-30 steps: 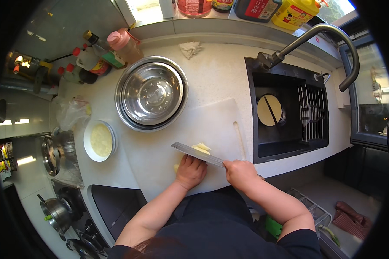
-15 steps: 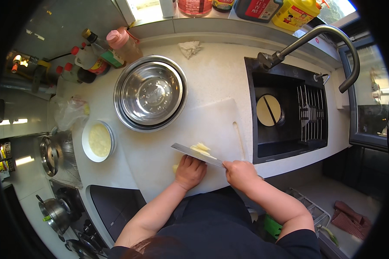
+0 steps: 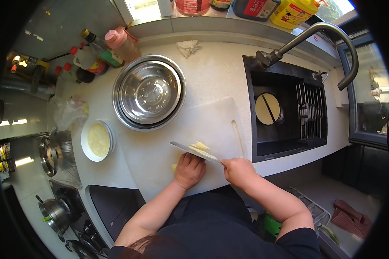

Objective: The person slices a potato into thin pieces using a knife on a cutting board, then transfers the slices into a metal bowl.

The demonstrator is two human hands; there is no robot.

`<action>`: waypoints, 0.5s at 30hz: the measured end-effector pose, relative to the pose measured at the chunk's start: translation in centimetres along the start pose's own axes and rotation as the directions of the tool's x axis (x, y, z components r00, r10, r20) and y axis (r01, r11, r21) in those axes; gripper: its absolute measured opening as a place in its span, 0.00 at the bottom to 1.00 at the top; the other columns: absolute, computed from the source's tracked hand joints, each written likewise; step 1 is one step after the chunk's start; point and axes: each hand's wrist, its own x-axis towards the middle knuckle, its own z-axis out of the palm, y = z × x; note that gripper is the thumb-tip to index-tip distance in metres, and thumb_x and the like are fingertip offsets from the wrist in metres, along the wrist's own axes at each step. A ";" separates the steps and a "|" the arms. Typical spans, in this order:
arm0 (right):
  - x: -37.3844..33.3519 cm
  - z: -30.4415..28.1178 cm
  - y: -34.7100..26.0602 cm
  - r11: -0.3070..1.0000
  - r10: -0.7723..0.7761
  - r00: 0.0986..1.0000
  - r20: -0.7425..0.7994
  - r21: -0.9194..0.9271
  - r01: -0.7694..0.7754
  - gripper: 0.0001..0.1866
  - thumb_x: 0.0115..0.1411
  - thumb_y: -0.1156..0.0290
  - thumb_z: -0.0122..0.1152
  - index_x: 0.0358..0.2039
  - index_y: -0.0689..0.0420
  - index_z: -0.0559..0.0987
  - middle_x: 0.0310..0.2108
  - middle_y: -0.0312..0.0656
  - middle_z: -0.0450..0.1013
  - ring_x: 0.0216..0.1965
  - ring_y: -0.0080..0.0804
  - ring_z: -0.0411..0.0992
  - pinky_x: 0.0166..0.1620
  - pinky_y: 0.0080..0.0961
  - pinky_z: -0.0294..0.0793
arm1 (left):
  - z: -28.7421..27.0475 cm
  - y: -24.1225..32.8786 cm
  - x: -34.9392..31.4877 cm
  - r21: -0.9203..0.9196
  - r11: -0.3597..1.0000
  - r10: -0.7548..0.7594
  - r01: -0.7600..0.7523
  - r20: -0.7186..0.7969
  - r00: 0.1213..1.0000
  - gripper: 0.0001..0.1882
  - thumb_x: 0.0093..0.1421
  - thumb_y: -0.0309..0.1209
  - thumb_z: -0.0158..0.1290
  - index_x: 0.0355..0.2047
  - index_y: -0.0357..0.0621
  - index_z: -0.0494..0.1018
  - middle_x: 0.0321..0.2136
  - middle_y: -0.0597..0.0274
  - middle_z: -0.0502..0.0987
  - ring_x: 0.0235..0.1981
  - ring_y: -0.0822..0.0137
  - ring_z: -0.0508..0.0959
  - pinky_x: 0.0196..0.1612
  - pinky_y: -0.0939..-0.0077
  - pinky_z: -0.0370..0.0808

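My right hand [image 3: 240, 172] grips the handle of a kitchen knife [image 3: 190, 149], whose wide blade slants up to the left over a white cutting board [image 3: 155, 172]. Curled against the near side of the blade is my left hand [image 3: 189, 170], closed over a pale yellow piece of vegetable [image 3: 174, 167] that looks like potato. Only a bit of that piece shows at the hand's left edge; the rest is hidden under the fingers. Thin pale yellow slices [image 3: 199, 146] lie on the board along the blade's far side.
Beyond the board stand nested steel bowls [image 3: 182, 97]. A white bowl [image 3: 85, 146] of pale yellow food is at the left, near a plastic bag [image 3: 69, 113] and several bottles [image 3: 90, 62]. The black sink [image 3: 263, 138] with its curved faucet [image 3: 354, 56] lies right; a crumpled cloth [image 3: 188, 48] sits behind.
The knife blade has tilted and shifted slightly, and the slices beside it have moved a little. Both hands keep nearly the same place; the whole view has shifted slightly.
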 end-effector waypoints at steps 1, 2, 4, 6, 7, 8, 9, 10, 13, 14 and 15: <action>0.5 0.7 0.2 1.000 -0.008 1.000 0.000 -0.001 0.008 0.08 0.56 0.73 0.51 0.33 0.57 0.78 0.26 0.53 0.77 0.30 0.53 0.77 0.35 0.47 0.76 | 0.0 0.0 0.0 -0.001 1.000 0.010 -0.010 0.000 1.000 0.15 0.47 0.30 0.61 0.38 0.44 0.79 0.40 0.57 0.76 0.44 0.52 0.73 0.49 0.56 0.71; 1.0 1.7 0.4 1.000 -0.007 1.000 -0.027 -0.014 0.006 0.09 0.56 0.72 0.52 0.34 0.56 0.79 0.25 0.52 0.77 0.29 0.52 0.77 0.34 0.47 0.76 | 0.0 0.0 0.0 -0.002 1.000 0.019 -0.019 0.001 1.000 0.15 0.47 0.30 0.61 0.38 0.44 0.79 0.40 0.57 0.76 0.44 0.51 0.73 0.49 0.56 0.72; 2.0 3.2 0.3 0.999 -0.011 0.996 -0.086 -0.033 0.008 0.10 0.56 0.70 0.54 0.35 0.55 0.81 0.24 0.51 0.77 0.27 0.51 0.76 0.32 0.46 0.76 | -0.1 -0.1 0.0 0.016 0.999 0.034 -0.034 -0.001 0.999 0.14 0.48 0.31 0.60 0.37 0.44 0.78 0.39 0.58 0.75 0.44 0.52 0.73 0.50 0.56 0.71; 2.1 3.1 0.4 1.000 -0.011 0.996 -0.086 -0.024 0.009 0.10 0.56 0.70 0.54 0.35 0.55 0.81 0.24 0.51 0.77 0.27 0.51 0.76 0.32 0.46 0.76 | -0.2 -0.1 0.3 0.046 0.998 0.041 -0.040 -0.007 0.999 0.12 0.50 0.33 0.59 0.36 0.46 0.78 0.38 0.60 0.74 0.45 0.54 0.72 0.51 0.58 0.70; 2.2 3.0 0.4 1.000 -0.011 0.996 -0.084 -0.018 0.010 0.10 0.56 0.70 0.54 0.35 0.54 0.81 0.24 0.51 0.77 0.27 0.51 0.77 0.32 0.46 0.76 | -0.7 0.1 0.3 0.029 0.999 0.037 -0.037 -0.012 0.999 0.12 0.51 0.33 0.59 0.36 0.46 0.78 0.39 0.60 0.74 0.46 0.54 0.72 0.51 0.59 0.70; 2.1 3.0 0.3 1.000 -0.009 0.996 -0.087 -0.019 0.007 0.10 0.56 0.70 0.54 0.35 0.55 0.81 0.24 0.51 0.77 0.27 0.51 0.77 0.32 0.46 0.76 | -1.4 0.3 0.4 0.012 0.999 0.034 -0.034 -0.016 0.999 0.12 0.51 0.33 0.59 0.37 0.46 0.78 0.39 0.60 0.74 0.46 0.54 0.72 0.50 0.59 0.70; 2.1 3.2 0.3 1.000 -0.005 0.996 -0.088 -0.019 0.003 0.09 0.56 0.70 0.54 0.35 0.55 0.81 0.25 0.51 0.77 0.27 0.51 0.77 0.32 0.46 0.76 | -2.0 0.4 0.4 -0.007 0.999 0.031 -0.031 -0.020 0.999 0.13 0.51 0.32 0.59 0.38 0.47 0.77 0.40 0.60 0.74 0.46 0.54 0.71 0.49 0.59 0.70; 2.1 3.3 0.2 1.000 0.000 0.996 -0.090 -0.019 -0.002 0.09 0.56 0.70 0.54 0.34 0.55 0.81 0.25 0.51 0.77 0.27 0.51 0.77 0.32 0.45 0.76 | -2.2 0.4 0.2 0.001 0.999 0.033 -0.033 -0.010 0.999 0.13 0.51 0.32 0.59 0.39 0.47 0.77 0.41 0.60 0.74 0.47 0.54 0.71 0.48 0.59 0.70; 2.0 3.1 0.2 0.999 0.027 0.994 -0.108 -0.013 -0.029 0.08 0.56 0.70 0.54 0.32 0.55 0.81 0.26 0.51 0.77 0.27 0.51 0.77 0.32 0.45 0.76 | -2.3 0.3 -0.1 0.018 0.999 0.038 -0.038 0.017 0.999 0.14 0.51 0.32 0.60 0.40 0.46 0.77 0.42 0.60 0.74 0.47 0.55 0.71 0.45 0.59 0.70; 1.9 3.1 0.1 1.000 0.018 0.992 -0.121 -0.002 -0.018 0.08 0.56 0.71 0.54 0.32 0.55 0.80 0.25 0.51 0.77 0.27 0.50 0.77 0.32 0.45 0.76 | -1.8 -0.1 -0.3 0.019 0.999 0.042 -0.042 0.026 0.999 0.14 0.51 0.32 0.60 0.40 0.46 0.77 0.43 0.60 0.74 0.47 0.55 0.71 0.44 0.59 0.70; 1.8 3.1 0.2 1.000 0.011 0.991 -0.135 0.003 -0.011 0.07 0.56 0.71 0.54 0.32 0.55 0.80 0.25 0.50 0.77 0.26 0.50 0.76 0.32 0.46 0.76 | -1.2 -0.3 -0.4 0.016 0.999 0.046 -0.046 0.030 0.998 0.14 0.52 0.32 0.60 0.40 0.46 0.78 0.43 0.60 0.74 0.47 0.55 0.71 0.43 0.59 0.70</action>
